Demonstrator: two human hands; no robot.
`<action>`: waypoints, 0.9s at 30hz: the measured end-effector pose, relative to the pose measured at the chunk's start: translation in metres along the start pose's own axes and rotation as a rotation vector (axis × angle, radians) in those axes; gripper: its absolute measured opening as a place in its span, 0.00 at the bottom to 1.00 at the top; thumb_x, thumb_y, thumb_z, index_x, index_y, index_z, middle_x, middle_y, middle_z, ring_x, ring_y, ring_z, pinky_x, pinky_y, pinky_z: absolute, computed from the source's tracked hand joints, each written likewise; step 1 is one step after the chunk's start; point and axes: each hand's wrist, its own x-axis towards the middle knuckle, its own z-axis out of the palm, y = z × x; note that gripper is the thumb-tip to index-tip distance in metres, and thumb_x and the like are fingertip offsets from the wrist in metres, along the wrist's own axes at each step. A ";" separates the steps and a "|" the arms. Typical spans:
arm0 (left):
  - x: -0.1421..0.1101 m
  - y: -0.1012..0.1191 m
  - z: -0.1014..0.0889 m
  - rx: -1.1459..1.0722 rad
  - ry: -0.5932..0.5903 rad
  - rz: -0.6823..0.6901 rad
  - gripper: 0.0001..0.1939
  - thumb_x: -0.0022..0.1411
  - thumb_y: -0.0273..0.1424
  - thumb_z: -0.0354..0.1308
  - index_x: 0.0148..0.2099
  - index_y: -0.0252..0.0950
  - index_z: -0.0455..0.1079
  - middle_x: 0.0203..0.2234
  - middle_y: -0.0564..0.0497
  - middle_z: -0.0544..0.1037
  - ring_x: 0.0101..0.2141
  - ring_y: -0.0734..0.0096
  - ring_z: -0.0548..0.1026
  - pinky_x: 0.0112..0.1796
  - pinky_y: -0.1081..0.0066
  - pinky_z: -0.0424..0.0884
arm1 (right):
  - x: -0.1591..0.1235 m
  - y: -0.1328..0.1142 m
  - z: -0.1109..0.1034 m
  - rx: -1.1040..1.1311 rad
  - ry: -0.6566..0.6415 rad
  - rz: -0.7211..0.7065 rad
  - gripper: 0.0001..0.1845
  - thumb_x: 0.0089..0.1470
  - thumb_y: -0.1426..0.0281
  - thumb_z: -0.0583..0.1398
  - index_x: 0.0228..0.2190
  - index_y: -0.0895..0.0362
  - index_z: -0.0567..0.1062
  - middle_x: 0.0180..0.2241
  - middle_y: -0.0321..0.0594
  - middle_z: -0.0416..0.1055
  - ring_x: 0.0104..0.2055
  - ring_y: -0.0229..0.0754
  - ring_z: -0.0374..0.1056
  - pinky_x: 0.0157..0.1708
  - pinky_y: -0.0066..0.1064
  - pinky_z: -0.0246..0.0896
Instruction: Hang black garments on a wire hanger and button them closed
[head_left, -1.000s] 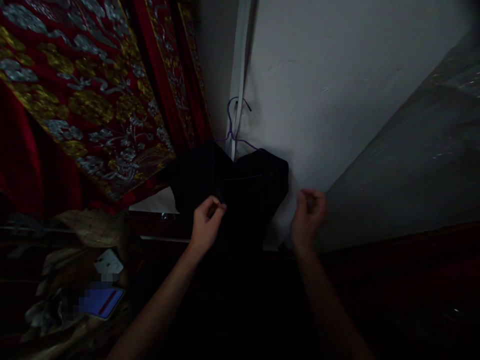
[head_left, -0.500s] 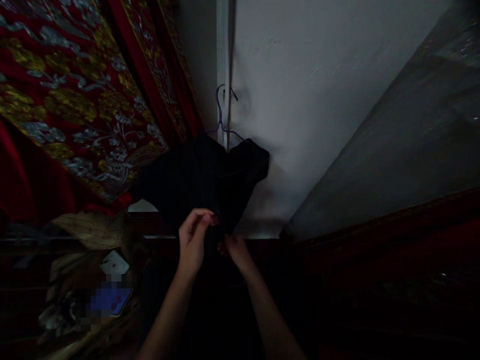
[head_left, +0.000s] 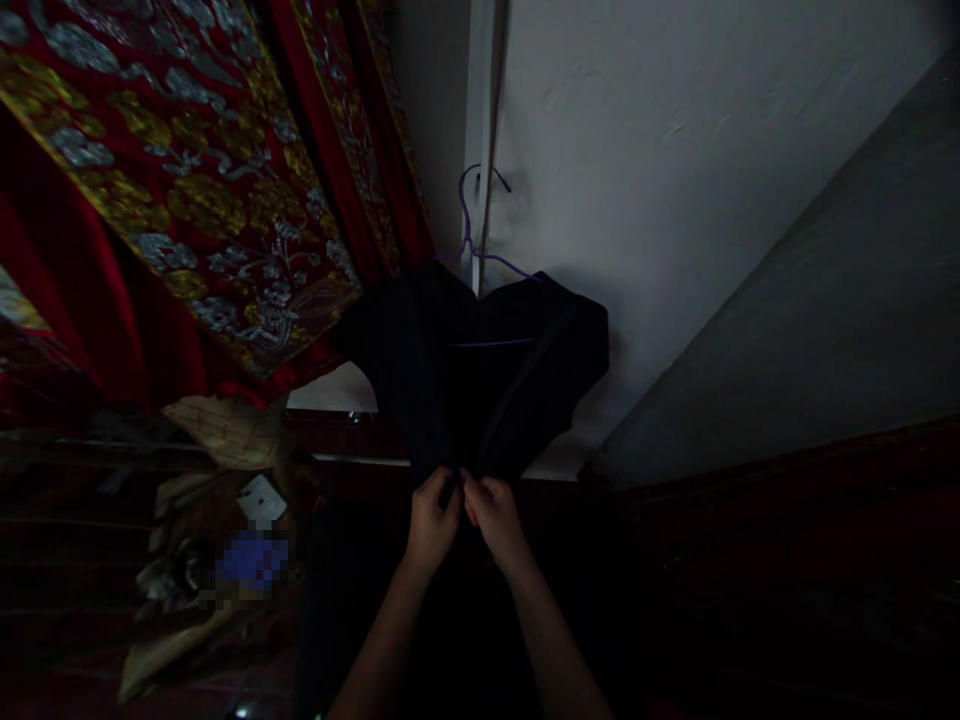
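Note:
A black garment (head_left: 480, 370) hangs on a purple wire hanger (head_left: 474, 225) hooked on a white wall. My left hand (head_left: 431, 520) and my right hand (head_left: 493, 518) meet side by side at the garment's front, low down, with the fingers of both curled and pinching the dark cloth. The garment's lower part is lost in shadow under my forearms.
Red fabric with gold and silver embroidery (head_left: 187, 190) hangs at the left. A heap of pale cloth and papers (head_left: 217, 510) lies at lower left. A grey slanted panel (head_left: 810, 330) and dark wooden furniture (head_left: 787, 560) fill the right.
My right hand came in from the right, away from the garment, to join the left at its front. Both hands have moved lower down the cloth.

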 end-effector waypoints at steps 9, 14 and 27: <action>-0.012 0.000 0.003 -0.067 0.058 -0.029 0.08 0.68 0.33 0.54 0.42 0.39 0.75 0.36 0.48 0.81 0.38 0.61 0.79 0.42 0.66 0.73 | 0.001 0.001 -0.010 0.198 -0.095 -0.033 0.24 0.54 0.48 0.62 0.28 0.58 0.77 0.20 0.34 0.68 0.19 0.33 0.58 0.20 0.26 0.51; -0.013 -0.003 0.009 -0.007 0.103 -0.006 0.09 0.67 0.32 0.54 0.37 0.37 0.73 0.29 0.51 0.79 0.31 0.66 0.78 0.36 0.70 0.70 | 0.004 -0.007 -0.009 0.183 -0.040 0.063 0.19 0.47 0.55 0.64 0.22 0.60 0.79 0.16 0.34 0.66 0.16 0.31 0.56 0.18 0.25 0.45; -0.025 -0.032 0.055 0.199 0.048 0.033 0.10 0.68 0.33 0.51 0.38 0.37 0.72 0.31 0.47 0.80 0.34 0.59 0.80 0.37 0.65 0.72 | 0.101 -0.172 -0.031 0.290 0.130 -0.162 0.11 0.40 0.64 0.63 0.18 0.61 0.77 0.13 0.32 0.63 0.13 0.27 0.50 0.14 0.23 0.36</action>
